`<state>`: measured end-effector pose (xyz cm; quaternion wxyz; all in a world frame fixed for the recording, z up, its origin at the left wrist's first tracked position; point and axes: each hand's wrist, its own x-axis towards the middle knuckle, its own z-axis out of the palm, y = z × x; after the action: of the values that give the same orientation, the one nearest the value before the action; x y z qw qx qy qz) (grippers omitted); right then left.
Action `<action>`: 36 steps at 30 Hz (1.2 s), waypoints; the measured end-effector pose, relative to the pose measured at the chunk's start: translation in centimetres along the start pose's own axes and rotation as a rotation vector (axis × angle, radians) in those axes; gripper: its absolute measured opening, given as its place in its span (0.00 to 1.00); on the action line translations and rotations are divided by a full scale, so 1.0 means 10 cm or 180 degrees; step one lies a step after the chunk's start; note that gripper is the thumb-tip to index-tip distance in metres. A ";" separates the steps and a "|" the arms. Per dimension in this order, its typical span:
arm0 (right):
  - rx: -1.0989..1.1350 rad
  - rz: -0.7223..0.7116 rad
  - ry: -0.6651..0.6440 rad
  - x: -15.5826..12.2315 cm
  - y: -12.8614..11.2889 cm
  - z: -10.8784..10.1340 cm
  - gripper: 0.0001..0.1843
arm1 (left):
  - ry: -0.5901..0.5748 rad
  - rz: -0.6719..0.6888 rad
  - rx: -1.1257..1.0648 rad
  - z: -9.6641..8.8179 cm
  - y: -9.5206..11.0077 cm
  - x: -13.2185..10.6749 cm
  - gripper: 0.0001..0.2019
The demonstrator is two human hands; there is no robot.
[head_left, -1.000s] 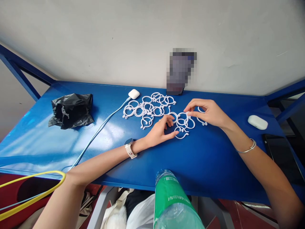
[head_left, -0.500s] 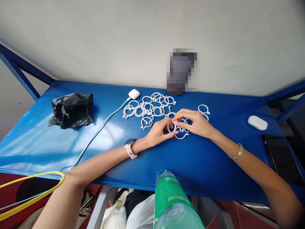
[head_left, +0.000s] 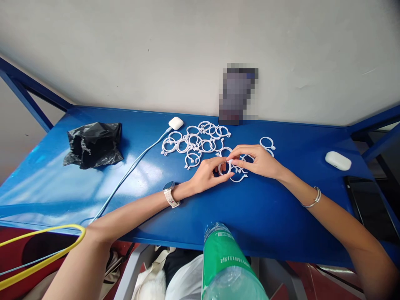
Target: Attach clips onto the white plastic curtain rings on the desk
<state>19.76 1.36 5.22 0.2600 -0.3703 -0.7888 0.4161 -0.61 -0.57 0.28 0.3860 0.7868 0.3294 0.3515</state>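
A white plastic ring [head_left: 224, 168] with a small clasp is held between both hands above the blue table. My left hand [head_left: 208, 173] grips it from the left, thumb and fingers closed around its side. Fingertips of my right hand [head_left: 258, 161] pinch the clasp at the ring's top. Beneath and beside my right hand lie a few more white rings [head_left: 239, 180], partly covered by it. Several others form a loose pile of rings [head_left: 194, 140] behind my left hand. Another ring [head_left: 266, 142] rests behind my right wrist.
A black plastic bag [head_left: 93, 146] sits at the left. A white charger [head_left: 176, 123] with a pale cable stands near the back. On the right are a white earbud case [head_left: 338, 161] and a black phone [head_left: 371, 206]. A green-labelled bottle [head_left: 226, 252] rises at the front edge.
Both hands stay in nearly the same place. The ring between them has tilted slightly, and my right hand has shifted a little to the right.
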 end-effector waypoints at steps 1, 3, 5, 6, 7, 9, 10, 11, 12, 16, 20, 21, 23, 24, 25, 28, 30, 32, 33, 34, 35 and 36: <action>0.0037 0.0022 0.0006 0.00 0.00 0.00 0.10 | 0.0005 0.0007 0.0004 0.00 0.01 0.00 0.14; 0.0100 0.0052 0.0025 0.00 0.00 0.00 0.10 | 0.0003 0.0026 0.0015 -0.01 0.02 0.00 0.14; 0.0122 0.0064 0.0035 -0.01 0.00 0.00 0.09 | -0.0013 0.0045 0.0047 0.00 0.02 -0.01 0.14; 0.0117 0.0060 0.0044 -0.01 -0.01 0.01 0.09 | -0.0022 0.0053 0.0074 0.00 0.02 -0.01 0.14; 0.0107 0.0055 0.0055 -0.01 -0.01 0.01 0.09 | -0.0030 0.0060 0.0103 0.00 0.02 -0.02 0.14; 0.0097 0.0043 0.0076 -0.01 -0.02 0.01 0.09 | -0.0034 0.0079 0.0151 0.00 0.02 -0.03 0.14; 0.0105 0.0042 0.0087 -0.01 -0.02 0.01 0.09 | -0.0033 0.0084 0.0162 0.01 0.01 -0.03 0.15; 0.0120 0.0049 0.0092 0.00 -0.02 0.00 0.09 | -0.0028 0.0089 0.0163 0.01 0.01 -0.03 0.15; 0.0133 0.0062 0.0091 0.00 -0.02 0.00 0.09 | -0.0017 0.0096 0.0157 0.01 0.01 -0.03 0.15; 0.0112 0.0111 0.0012 0.00 -0.01 0.00 0.09 | 0.0013 0.0064 0.0136 0.02 -0.01 -0.02 0.15; -0.0065 0.0170 -0.0067 0.00 -0.03 0.02 0.08 | -0.0014 0.0002 0.0107 0.02 -0.03 0.00 0.16; -0.0135 0.0187 -0.0052 0.00 -0.03 0.02 0.07 | -0.0032 -0.0022 0.0073 0.02 -0.03 0.00 0.17; -0.0283 0.0227 0.0029 0.00 -0.03 -0.03 0.08 | -0.0071 -0.0112 -0.0025 0.02 -0.04 0.00 0.21; -0.0362 0.0259 0.0113 0.00 -0.02 -0.08 0.08 | -0.0086 -0.0170 -0.0085 0.02 -0.04 0.00 0.24; -0.0460 0.0301 0.0238 0.00 0.00 -0.15 0.08 | -0.0096 -0.0226 -0.0147 0.02 -0.04 -0.01 0.27; -0.0884 0.0490 0.0820 0.00 0.10 -0.41 0.08 | -0.0108 -0.0271 -0.0249 0.02 -0.04 -0.01 0.28; -0.1201 0.0616 0.1184 -0.01 0.21 -0.60 0.08 | -0.0138 -0.0243 -0.0236 0.03 -0.04 -0.01 0.24; -0.1450 0.0808 0.1194 -0.03 0.31 -0.76 0.08 | -0.0180 -0.0214 -0.0227 0.03 -0.04 -0.01 0.19; -0.1537 0.0944 0.1072 -0.04 0.36 -0.81 0.08 | -0.0196 -0.0209 -0.0240 0.03 -0.04 -0.01 0.18; -0.1612 0.1082 0.0935 -0.05 0.39 -0.85 0.08 | -0.0205 -0.0206 -0.0262 0.03 -0.04 0.00 0.17; -0.1678 0.1206 0.0810 -0.06 0.41 -0.88 0.08 | -0.0209 -0.0203 -0.0284 0.02 -0.04 0.00 0.16; -0.1750 0.1305 0.0702 -0.07 0.42 -0.90 0.09 | -0.0215 -0.0204 -0.0302 0.02 -0.04 0.00 0.16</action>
<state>28.18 6.59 6.26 0.1453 -0.6196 -0.7477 0.1894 -0.54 -0.49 -0.20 0.4448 0.7680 0.3242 0.3274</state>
